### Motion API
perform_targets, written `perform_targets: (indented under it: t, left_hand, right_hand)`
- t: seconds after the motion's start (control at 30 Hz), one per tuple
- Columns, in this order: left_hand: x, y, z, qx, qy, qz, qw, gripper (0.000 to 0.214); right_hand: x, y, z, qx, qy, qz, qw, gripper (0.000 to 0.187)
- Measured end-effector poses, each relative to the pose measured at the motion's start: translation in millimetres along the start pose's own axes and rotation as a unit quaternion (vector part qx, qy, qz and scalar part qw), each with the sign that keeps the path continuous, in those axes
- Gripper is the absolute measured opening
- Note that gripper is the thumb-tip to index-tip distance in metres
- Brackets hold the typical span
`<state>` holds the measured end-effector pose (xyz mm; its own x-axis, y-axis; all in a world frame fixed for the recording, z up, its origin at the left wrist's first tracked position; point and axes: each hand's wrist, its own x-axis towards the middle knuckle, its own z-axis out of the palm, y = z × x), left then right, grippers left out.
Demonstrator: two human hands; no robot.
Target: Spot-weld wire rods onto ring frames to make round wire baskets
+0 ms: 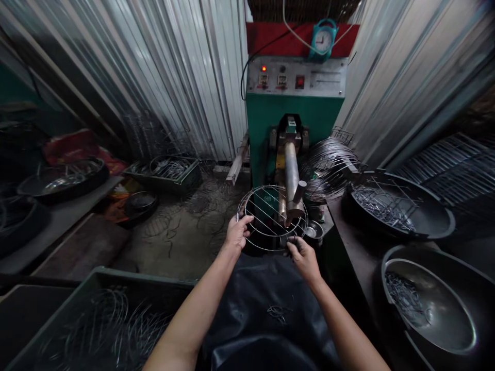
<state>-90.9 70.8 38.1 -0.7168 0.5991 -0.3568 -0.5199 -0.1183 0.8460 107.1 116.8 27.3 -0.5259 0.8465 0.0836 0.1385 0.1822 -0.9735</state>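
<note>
While the bare left hand (237, 234) grasps the left rim of a round, silvery wire rack (271, 210), the bare right hand (304, 255) pinches at its near right edge; the rack is at the near end of a grey metal cylinder (292, 162) on a green, box-shaped machine (263, 116).

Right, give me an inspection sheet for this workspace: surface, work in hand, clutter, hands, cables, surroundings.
Surface: right-hand bench bears two large pans containing metal wire pieces.
Work in hand: round wire rack held at the green machine.
Clutter: loose wires on the dark lap covering; bent wire on the floor.
Hands: left hand grips the rack's left rim; right hand at its near edge, grip unclear.
Cables: pale cord crossing the teal clock; black cable beside the control panel.
Surroundings: corrugated walls; red indicator lit.
</note>
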Motion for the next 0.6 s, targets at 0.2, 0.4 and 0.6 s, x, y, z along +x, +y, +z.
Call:
perform_targets:
  t: [0.2, 0.4, 0.6]
  left_hand:
    - [5, -1, 2.4, 0.014, 0.0, -0.011, 1.0, 0.044]
    - [9, 1, 7.1, 0.026, 0.011, -0.023, 0.999, 0.044]
    - [13, 1, 8.0, 0.018, 0.007, -0.022, 1.0, 0.042]
  right_hand:
    - [3, 0, -3, 0.022, -0.009, 0.019, 1.0, 0.022]
    - [5, 4, -2, 0.046, 0.0, 0.021, 0.999, 0.027]
    - [9, 5, 0, 0.053, 0.013, 0.019, 0.998, 0.027]
